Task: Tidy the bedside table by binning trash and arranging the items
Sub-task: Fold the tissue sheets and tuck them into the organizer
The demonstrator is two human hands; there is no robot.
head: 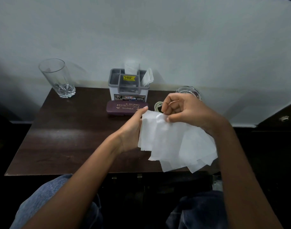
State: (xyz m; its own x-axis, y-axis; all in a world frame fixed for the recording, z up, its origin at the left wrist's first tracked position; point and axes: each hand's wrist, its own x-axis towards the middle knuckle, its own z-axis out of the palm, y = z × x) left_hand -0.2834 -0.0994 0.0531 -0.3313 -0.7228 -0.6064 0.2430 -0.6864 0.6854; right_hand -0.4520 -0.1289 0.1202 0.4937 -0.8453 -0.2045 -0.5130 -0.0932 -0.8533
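I hold several white tissue sheets (176,144) above the right half of the dark wooden bedside table (67,138). My left hand (133,129) supports the stack's left edge with straight fingers along it. My right hand (182,109) pinches the top corner of the sheets between thumb and fingers. Behind the hands, a grey and white organiser (128,90) holds folded tissues and stands against the wall. A maroon spectacle case (123,109) lies in front of it.
An empty drinking glass (57,78) stands at the table's back left corner. A glass ashtray (189,92) sits at the back right, partly behind my right hand. A coiled pale cord (158,105) lies beside the case. My knees are under the table's front edge.
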